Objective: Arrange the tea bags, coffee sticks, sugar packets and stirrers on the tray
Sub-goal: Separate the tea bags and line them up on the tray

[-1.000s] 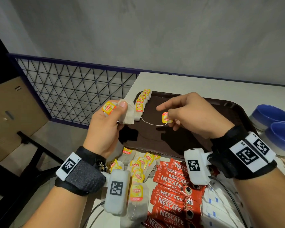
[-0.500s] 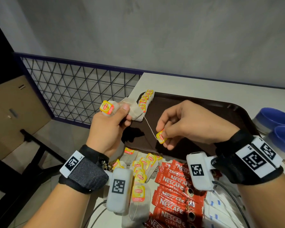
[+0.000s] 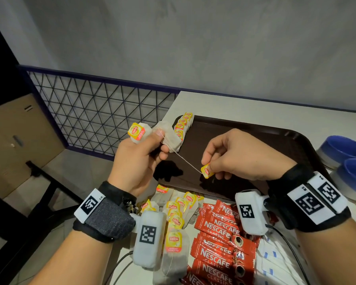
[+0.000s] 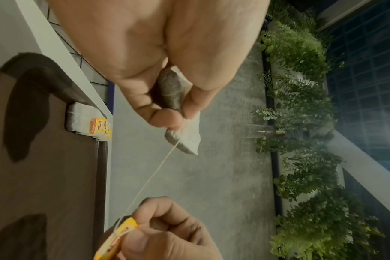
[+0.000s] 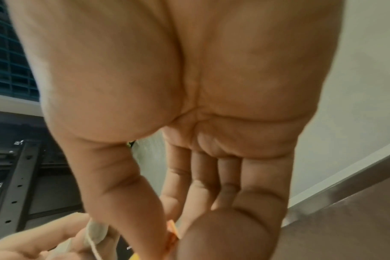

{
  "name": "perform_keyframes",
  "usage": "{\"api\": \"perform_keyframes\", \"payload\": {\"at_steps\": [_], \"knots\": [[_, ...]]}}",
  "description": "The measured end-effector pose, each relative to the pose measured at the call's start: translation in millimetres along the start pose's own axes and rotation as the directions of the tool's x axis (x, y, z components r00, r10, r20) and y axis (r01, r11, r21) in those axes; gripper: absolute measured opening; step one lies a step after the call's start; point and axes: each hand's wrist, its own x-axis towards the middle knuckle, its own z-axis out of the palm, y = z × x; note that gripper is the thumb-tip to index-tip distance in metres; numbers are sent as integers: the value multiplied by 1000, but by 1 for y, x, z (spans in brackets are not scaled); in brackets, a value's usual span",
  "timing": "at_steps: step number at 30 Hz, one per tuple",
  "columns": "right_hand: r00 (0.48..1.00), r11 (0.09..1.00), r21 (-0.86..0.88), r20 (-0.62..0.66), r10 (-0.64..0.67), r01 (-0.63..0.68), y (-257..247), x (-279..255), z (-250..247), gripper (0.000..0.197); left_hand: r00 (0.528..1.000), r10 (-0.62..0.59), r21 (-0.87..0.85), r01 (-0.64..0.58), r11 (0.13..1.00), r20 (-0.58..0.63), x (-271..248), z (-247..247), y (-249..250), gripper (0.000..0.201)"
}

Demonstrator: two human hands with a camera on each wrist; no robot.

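— What does the head view give you that the wrist cameras miss?

— The whole layout around the brown tray (image 3: 275, 140). A row of tea bags (image 3: 183, 125) stands along the tray's far left edge. On the bench (image 3: 245, 105) just in front of the tray lie loose tea bags (image 3: 176, 210), red coffee sticks (image 3: 220, 239) to their right, and white sugar packets (image 3: 273, 258) further right. Two blue bowls (image 3: 345, 149) sit just off the tray's right side.

— And the hands?

— The left hand (image 3: 138, 161) is clenched around two tea bags (image 3: 168, 136) at the tray's left edge, one yellow tag sticking out. The right hand (image 3: 240, 155) pinches the other yellow tag (image 3: 207, 171) above the tray, with the string (image 3: 185, 159) taut between the hands.

— What do the wrists add?

— The left wrist view shows the bag's (image 4: 185, 137) underside squeezed between thumb and fingers. The right wrist view is mostly palm; the tag is barely an orange sliver there.

— Any change from a moment ago?

— The right hand has drawn the tag lower and further right of the tea-bag row, so the string runs longer and straighter. The left hand keeps its grip.
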Motion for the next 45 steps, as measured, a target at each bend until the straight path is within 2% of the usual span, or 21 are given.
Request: {"api": "perform_keyframes", "payload": {"at_steps": [4, 10, 15, 19, 23, 25, 27, 29, 31, 36, 41, 45], "knots": [[998, 998, 56, -53, 21, -18, 2, 2, 0, 9, 998, -64, -17, 64, 998, 9, -3, 3, 2, 15], [980, 997, 70, -194, 49, -36, 5, 6, -2, 12, 979, -53, 102, 33, 994, 198, -6, 1, -3, 19], [956, 992, 102, -289, -43, 75, 6, 3, -3, 15, 953, -64, 240, -10, 971, 295, -9, 2, -8, 8], [956, 977, 161, -279, -94, 143, 1, 1, -2, 17, 940, -84, 319, -27, 947, 329, -10, 1, -11, 9], [949, 946, 237, -277, -152, 220, -3, -2, -2, 12, 940, -89, 376, -43, 926, 329, -9, -1, -14, 6], [939, 945, 204, -284, -192, 255, -5, -4, -2, 8, 940, -87, 382, -48, 923, 329, -8, 0, -14, 4], [927, 940, 177, -293, -234, 293, -5, -4, -1, 13, 943, -82, 389, -52, 920, 322, -8, 0, -15, 10], [921, 921, 223, -301, -247, 320, -6, -4, 0, 19, 949, -76, 399, -56, 915, 307, -8, 0, -14, 16], [915, 914, 227, -308, -260, 336, -6, -4, 0, 17, 957, -79, 395, -40, 918, 281, -8, 0, -14, 16], [905, 920, 123, -264, -332, 373, -12, -9, 0, 10, 978, -103, 301, 45, 953, 182, -5, 1, -16, 15], [922, 934, 66, -199, -332, 351, -12, -8, 1, 11, 979, -93, 218, 53, 975, 180, -6, 2, -13, 13], [931, 948, 25, -198, -305, 316, -11, -7, 4, 12, 974, -99, 139, 71, 988, 206, -7, 3, -10, 10]]}}
